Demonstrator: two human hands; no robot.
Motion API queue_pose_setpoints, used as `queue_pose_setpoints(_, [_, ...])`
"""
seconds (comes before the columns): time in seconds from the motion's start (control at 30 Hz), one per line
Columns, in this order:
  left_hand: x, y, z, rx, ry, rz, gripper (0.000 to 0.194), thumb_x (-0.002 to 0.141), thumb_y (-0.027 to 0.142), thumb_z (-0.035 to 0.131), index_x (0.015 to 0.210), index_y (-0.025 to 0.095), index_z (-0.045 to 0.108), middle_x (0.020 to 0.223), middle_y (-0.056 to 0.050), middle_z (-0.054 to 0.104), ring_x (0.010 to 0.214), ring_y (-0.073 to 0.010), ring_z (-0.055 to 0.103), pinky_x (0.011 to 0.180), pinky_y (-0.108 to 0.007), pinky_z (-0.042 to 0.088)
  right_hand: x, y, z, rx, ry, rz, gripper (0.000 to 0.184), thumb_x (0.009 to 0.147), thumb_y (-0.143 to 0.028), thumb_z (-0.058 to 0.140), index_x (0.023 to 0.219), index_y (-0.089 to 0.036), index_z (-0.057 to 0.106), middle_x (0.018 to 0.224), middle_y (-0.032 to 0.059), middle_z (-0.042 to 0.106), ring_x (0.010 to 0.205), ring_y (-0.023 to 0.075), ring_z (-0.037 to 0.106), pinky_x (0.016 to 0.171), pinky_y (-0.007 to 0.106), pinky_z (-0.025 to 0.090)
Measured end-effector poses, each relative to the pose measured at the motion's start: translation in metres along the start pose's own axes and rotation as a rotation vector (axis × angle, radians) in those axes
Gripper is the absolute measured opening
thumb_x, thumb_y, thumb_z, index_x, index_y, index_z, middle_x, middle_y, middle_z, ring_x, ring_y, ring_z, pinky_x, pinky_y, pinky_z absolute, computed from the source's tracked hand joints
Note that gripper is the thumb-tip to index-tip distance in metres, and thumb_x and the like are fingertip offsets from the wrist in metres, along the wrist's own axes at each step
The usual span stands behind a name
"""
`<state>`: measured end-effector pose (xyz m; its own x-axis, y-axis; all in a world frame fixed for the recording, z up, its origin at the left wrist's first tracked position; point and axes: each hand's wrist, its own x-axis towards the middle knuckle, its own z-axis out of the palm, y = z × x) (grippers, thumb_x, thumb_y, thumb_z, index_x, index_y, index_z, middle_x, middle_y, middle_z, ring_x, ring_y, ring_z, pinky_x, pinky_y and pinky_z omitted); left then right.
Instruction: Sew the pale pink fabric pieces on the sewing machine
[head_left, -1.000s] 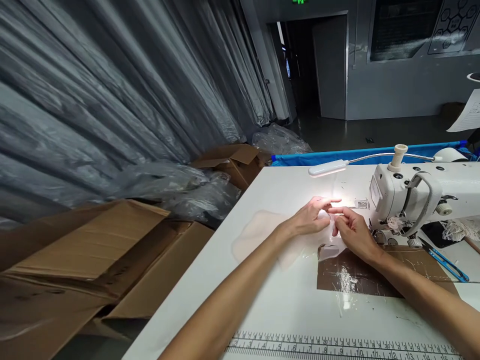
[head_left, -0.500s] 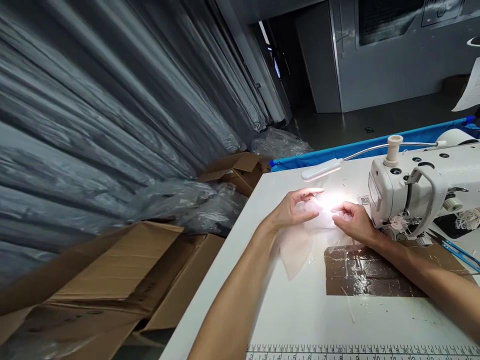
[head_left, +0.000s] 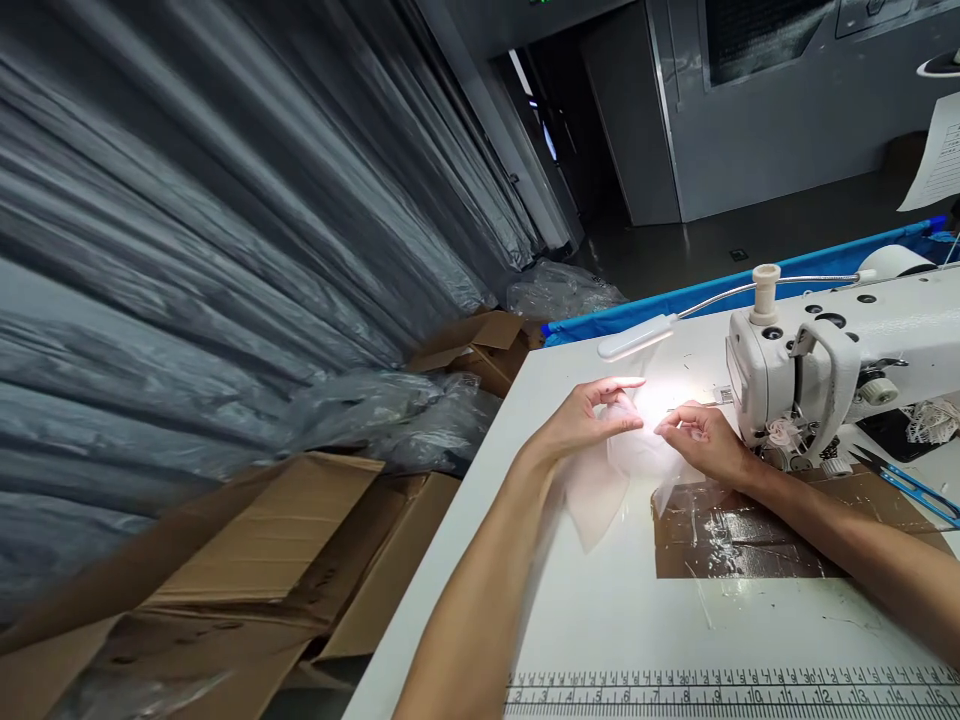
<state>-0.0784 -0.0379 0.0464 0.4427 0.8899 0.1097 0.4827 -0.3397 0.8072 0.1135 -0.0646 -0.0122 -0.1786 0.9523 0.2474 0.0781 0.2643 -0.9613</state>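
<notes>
Left hand: We had our left hand (head_left: 581, 420) in a wide C, with the pointing finger and thumb well apart. Some cloth (head_left: 595, 500) was bunched inside the C, but we could not tell if the hidden fingers had it tight.
Right hand: We had the thumb and fingertips of our right hand (head_left: 705, 440) close together, in a small pinch. We saw thin cloth in the curl of the fingers. Bright light made the very tips hard to see.
Cloth: It was pale pink and see-through. It went from one hand to the other, and it drooped below both. One pointed part lay on the table (head_left: 577, 620) below our left hand. Another part hung under our right hand, by the top left corner of the brown sheet (head_left: 735, 540).
Lamp: We had the white lamp (head_left: 637, 338) above and behind the gap between our hands.
Machine: We saw the sewing machine (head_left: 765, 370) just right of our right hand.
Scissors: We saw the blue scissors (head_left: 911, 490) farther right.
Ruler: We saw the ruler (head_left: 712, 695) along the near side.
</notes>
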Motion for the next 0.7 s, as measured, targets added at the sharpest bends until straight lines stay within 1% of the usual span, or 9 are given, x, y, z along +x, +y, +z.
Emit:
queue_pose_setpoints(0.1, [-0.001,-0.004,-0.004,0.010,0.003,-0.023,0.056,0.069,0.039,0.080,0.118,0.015,0.068,0.073,-0.001,0.071,0.082,-0.0197,0.067,0.103,-0.040,0.044,-0.001,0.004,0.000,-0.013,0.017,0.014,0.020,0.070,-0.033,0.057,0.062,-0.017,0.066,0.078,0.0046,0.061,0.067,0.0147,0.053,0.064,0.027,0.045])
queue_pose_setpoints(0.2, [-0.002,-0.006,-0.008,0.044,0.016,-0.045,0.057,0.066,0.038,0.081,0.117,0.016,0.069,0.071,0.000,0.069,0.081,-0.0197,0.067,0.101,-0.040,0.045,-0.003,0.005,0.000,-0.030,0.026,0.020,0.019,0.070,-0.030,0.055,0.060,-0.017,0.065,0.075,0.0037,0.060,0.067,0.0147,0.052,0.065,0.028,0.045])
queue_pose_setpoints(0.3, [-0.004,-0.003,-0.010,0.072,0.027,-0.080,0.059,0.066,0.039,0.080,0.118,0.016,0.068,0.070,0.001,0.068,0.081,-0.0199,0.066,0.099,-0.039,0.046,-0.004,0.004,-0.001,-0.046,0.025,0.021,0.017,0.070,-0.027,0.054,0.058,-0.018,0.063,0.071,0.0020,0.058,0.065,0.0138,0.050,0.064,0.027,0.044])
queue_pose_setpoints(0.37, [-0.005,0.001,-0.010,0.060,0.002,-0.097,0.062,0.066,0.038,0.080,0.121,0.015,0.066,0.071,0.000,0.070,0.083,-0.0203,0.066,0.098,-0.039,0.046,-0.005,0.001,-0.001,-0.052,0.016,0.018,0.017,0.070,-0.026,0.054,0.058,-0.018,0.062,0.071,0.0015,0.058,0.066,0.0139,0.051,0.064,0.026,0.043])
queue_pose_setpoints(0.5, [-0.006,0.011,-0.009,0.013,-0.099,-0.119,0.067,0.064,0.038,0.082,0.124,0.014,0.064,0.078,-0.002,0.074,0.084,-0.0211,0.067,0.092,-0.037,0.048,-0.006,-0.006,0.000,-0.059,-0.011,0.018,0.016,0.072,-0.025,0.054,0.059,-0.018,0.060,0.069,0.0006,0.059,0.068,0.0146,0.053,0.062,0.025,0.042])
queue_pose_setpoints(0.6, [-0.013,0.021,-0.006,-0.040,-0.122,-0.118,0.068,0.066,0.038,0.083,0.126,0.014,0.063,0.077,-0.003,0.075,0.080,-0.0206,0.069,0.090,-0.037,0.049,-0.018,-0.017,-0.002,-0.052,-0.068,0.042,0.017,0.077,-0.025,0.053,0.063,-0.018,0.060,0.064,-0.0007,0.059,0.066,0.0144,0.055,0.061,0.025,0.043])
queue_pose_setpoints(0.7, [-0.028,0.033,0.006,-0.110,-0.165,-0.113,0.066,0.068,0.034,0.083,0.127,0.014,0.062,0.075,-0.003,0.076,0.079,-0.0207,0.071,0.094,-0.038,0.049,-0.046,-0.031,-0.014,-0.081,-0.196,0.077,0.017,0.082,-0.026,0.052,0.070,-0.018,0.060,0.064,-0.0010,0.060,0.060,0.0131,0.054,0.055,0.023,0.041])
